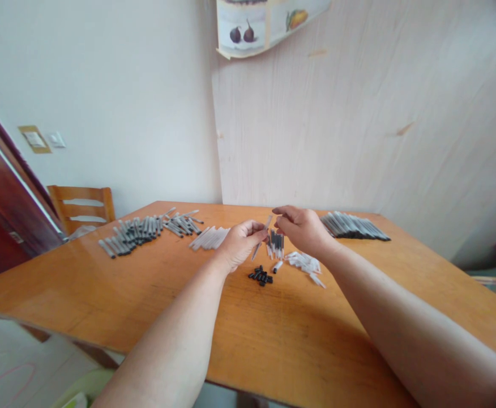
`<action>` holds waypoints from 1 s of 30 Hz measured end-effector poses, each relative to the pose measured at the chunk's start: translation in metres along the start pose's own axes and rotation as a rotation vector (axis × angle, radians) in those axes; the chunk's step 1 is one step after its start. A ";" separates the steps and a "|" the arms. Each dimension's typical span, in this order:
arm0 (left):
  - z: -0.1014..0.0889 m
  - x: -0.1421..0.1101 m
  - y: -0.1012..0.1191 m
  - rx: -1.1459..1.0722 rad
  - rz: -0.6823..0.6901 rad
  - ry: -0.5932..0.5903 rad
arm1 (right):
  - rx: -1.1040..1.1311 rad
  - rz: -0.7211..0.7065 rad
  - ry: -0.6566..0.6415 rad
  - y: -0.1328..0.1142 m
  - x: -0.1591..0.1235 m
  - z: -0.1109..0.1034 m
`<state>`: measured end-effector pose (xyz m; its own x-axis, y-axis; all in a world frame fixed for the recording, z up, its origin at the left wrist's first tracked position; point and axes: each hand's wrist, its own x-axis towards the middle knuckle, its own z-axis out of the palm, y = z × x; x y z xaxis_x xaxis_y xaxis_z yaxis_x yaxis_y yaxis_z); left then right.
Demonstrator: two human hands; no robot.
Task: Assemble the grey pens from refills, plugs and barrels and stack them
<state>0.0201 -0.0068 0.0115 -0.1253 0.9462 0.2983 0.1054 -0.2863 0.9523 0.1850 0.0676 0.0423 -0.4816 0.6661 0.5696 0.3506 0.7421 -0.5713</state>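
Note:
My left hand (246, 241) is closed in a pinch around a slim clear pen barrel (269, 221), which slants with its upper end to the right. A dark stretch shows inside its lower part. Close by on the right, my right hand (301, 228) has its fingers bent toward the barrel's upper end; whatever they pinch is too small to make out. Beneath the hands lie dark pen refills (277, 242) in a row. Nearer to me are a small pile of black pen caps (260, 276) and a short white piece with a black end (277, 267).
Clear barrels (209, 238) lie left of my left hand. Farther left are heaps of capped pens (135, 233). White plastic pieces (304, 262) lie below my right wrist, and a row of black-ended pens (354, 225) behind it. A wooden chair (82, 205) stands beyond the table (180, 317).

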 end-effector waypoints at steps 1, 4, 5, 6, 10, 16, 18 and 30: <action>-0.001 0.001 -0.001 -0.001 -0.001 0.002 | -0.015 0.022 0.014 0.002 0.001 -0.001; -0.002 0.002 -0.002 0.006 0.000 0.018 | -0.067 0.054 0.013 0.010 0.004 -0.004; -0.002 0.002 -0.002 0.012 0.001 0.025 | -0.082 0.047 -0.015 0.013 0.005 -0.006; -0.002 0.002 -0.002 0.019 0.003 0.031 | -0.098 0.034 -0.058 0.015 0.005 -0.008; -0.002 0.001 0.000 0.047 0.012 0.048 | -0.161 -0.033 -0.293 0.016 0.003 -0.014; -0.003 0.002 -0.003 0.058 0.007 0.045 | -0.296 -0.046 -0.686 0.011 -0.002 -0.011; -0.004 0.002 -0.003 0.057 0.003 0.048 | -0.321 -0.070 -0.768 0.010 -0.004 -0.007; -0.004 0.002 -0.002 0.051 0.005 0.053 | -0.358 -0.143 -0.856 0.009 -0.017 0.009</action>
<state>0.0159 -0.0052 0.0099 -0.1761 0.9351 0.3074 0.1563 -0.2818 0.9467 0.1893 0.0628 0.0223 -0.9164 0.3900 -0.0898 0.4001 0.8866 -0.2322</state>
